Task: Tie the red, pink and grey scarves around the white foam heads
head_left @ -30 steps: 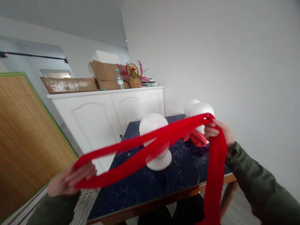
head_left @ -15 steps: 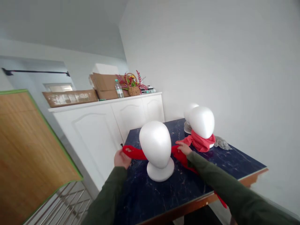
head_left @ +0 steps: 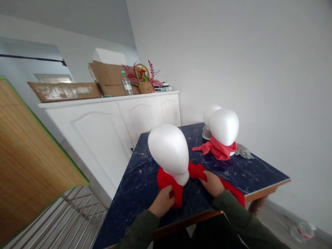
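Note:
A white foam mannequin head [head_left: 169, 150] stands on the dark marble table [head_left: 145, 173] in front of me. A red scarf [head_left: 166, 183] is wrapped round its neck. My left hand [head_left: 163, 201] grips the scarf's left end just below the neck. My right hand [head_left: 213, 184] holds the right end, which runs back over the table edge along my sleeve. A second white foam head [head_left: 224, 126] with a coral scarf [head_left: 218, 150] round its neck stands further back on the right.
A third white head [head_left: 211, 110] stands behind the second one, and a grey cloth [head_left: 243, 151] lies beside it. A white cabinet [head_left: 109, 121] carries cardboard boxes, a bottle [head_left: 126, 83] and a flower basket [head_left: 144, 81]. A metal rack [head_left: 64, 221] stands left.
The red scarf was stretched between my hands in the air, then passed behind the near head's neck. Both hands have now drawn its ends forward to the front of the neck.

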`<state>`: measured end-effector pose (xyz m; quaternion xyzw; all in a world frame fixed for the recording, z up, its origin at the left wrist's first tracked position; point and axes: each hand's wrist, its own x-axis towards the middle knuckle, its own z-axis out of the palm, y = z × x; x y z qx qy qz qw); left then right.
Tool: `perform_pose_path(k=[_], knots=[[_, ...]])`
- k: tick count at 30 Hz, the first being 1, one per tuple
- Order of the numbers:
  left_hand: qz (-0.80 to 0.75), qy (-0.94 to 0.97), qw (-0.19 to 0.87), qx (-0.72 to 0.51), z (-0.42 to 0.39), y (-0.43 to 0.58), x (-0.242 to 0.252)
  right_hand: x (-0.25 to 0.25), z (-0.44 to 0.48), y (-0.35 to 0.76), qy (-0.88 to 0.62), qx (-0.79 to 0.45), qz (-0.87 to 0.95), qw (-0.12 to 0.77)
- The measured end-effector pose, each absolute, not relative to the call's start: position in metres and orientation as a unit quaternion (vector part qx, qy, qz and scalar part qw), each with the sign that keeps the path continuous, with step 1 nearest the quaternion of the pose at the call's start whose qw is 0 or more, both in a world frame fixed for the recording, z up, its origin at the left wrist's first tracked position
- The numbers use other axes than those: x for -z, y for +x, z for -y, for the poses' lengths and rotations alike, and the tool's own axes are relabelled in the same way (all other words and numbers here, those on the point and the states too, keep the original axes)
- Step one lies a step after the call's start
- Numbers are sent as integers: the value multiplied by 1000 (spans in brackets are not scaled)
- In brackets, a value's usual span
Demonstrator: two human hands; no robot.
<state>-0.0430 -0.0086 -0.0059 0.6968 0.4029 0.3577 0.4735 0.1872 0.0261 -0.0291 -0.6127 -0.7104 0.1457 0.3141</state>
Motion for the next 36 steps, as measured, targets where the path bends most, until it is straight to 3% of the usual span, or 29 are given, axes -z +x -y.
perform_pose_path(k=[3,5,8,10,14,17,24,30,36], knots=[[-355,721,473,-362,9,-26,-1,20,-6,154,-471,-430,636,435],[-331,739,453,-373,10,-17,-4,15,8,131,-335,-611,547,463],[-342,742,415,-399,11,-14,-5,10,22,110,-221,-716,487,449],[-376,738,383,-409,13,-16,-6,10,25,108,-259,-665,546,439],[-403,727,352,-430,18,-21,-5,11,22,110,-480,-354,690,409],[-452,684,349,-454,18,-22,1,15,16,108,-522,-238,719,392],[-428,378,549,-610,-6,-74,-4,19,-17,148,-579,-121,734,333],[-479,316,507,-643,-42,-154,-3,11,-59,195,-611,-62,733,292],[-543,357,437,-622,-55,-138,18,24,-85,154,-573,-89,773,258]])
